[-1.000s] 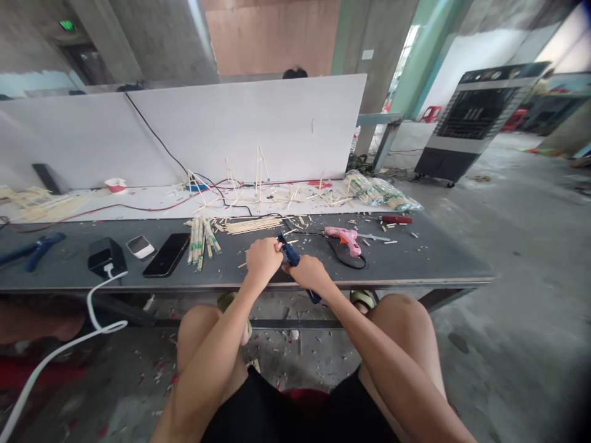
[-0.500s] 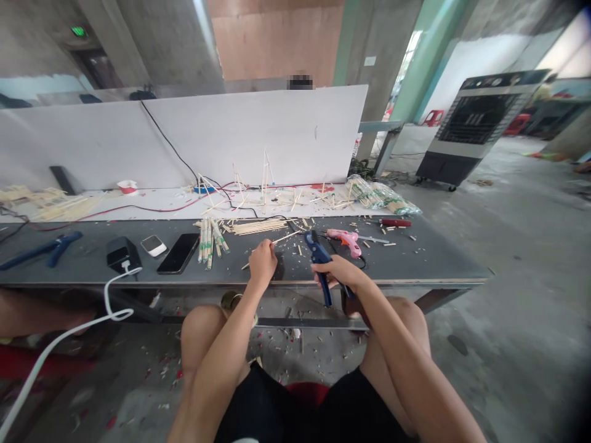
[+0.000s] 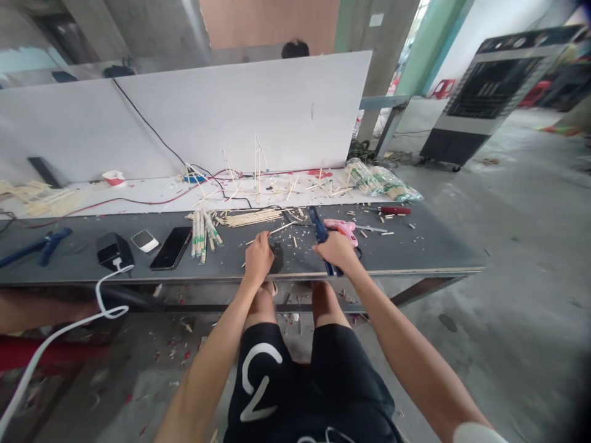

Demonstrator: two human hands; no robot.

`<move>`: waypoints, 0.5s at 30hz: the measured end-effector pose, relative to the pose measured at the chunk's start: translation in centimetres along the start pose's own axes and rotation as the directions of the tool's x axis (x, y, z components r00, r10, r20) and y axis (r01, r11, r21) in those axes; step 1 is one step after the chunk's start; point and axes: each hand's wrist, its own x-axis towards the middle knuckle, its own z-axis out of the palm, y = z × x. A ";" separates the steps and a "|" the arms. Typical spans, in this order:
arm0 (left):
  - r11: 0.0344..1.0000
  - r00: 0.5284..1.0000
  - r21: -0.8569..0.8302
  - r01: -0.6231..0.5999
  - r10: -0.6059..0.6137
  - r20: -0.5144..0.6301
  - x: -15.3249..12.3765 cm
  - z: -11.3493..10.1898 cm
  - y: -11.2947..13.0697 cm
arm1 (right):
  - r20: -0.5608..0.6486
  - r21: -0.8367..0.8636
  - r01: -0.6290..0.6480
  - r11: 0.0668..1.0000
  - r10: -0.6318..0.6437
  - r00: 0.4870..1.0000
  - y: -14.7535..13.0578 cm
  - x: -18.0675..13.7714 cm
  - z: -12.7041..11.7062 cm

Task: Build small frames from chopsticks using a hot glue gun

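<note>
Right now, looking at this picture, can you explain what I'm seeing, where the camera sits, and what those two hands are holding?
There is no machine here. The camera is worn on a person's head and looks forward and down, so the two bare arms reaching out are that person's own, with their knees below.

The left hand pinches a thin wooden stick. The right hand grips a blue-handled cutter.

Both are over a dark workbench littered with stick offcuts. On it lie a pink glue gun, a bundle of sticks, a black phone and a charger block with a white cable. Behind stands a white board, with small stick frames in front of it.
</note>
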 end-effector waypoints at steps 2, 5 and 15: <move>1.000 1.000 -0.005 0.008 -0.008 0.000 -0.1 0.1 0.0 | -0.004 -0.077 0.013 0.997 -0.013 1.000 -2.5 2.0 1.4; 0.999 0.999 -0.033 0.021 -0.022 -0.024 -0.1 0.2 -0.1 | -0.002 -0.081 0.021 0.996 -0.022 1.000 -5.0 4.0 3.7; 0.965 0.974 -0.255 0.051 -0.105 -0.202 -0.3 -0.8 0.1 | 0.013 -0.095 0.074 0.993 -0.073 0.997 -5.2 4.4 3.9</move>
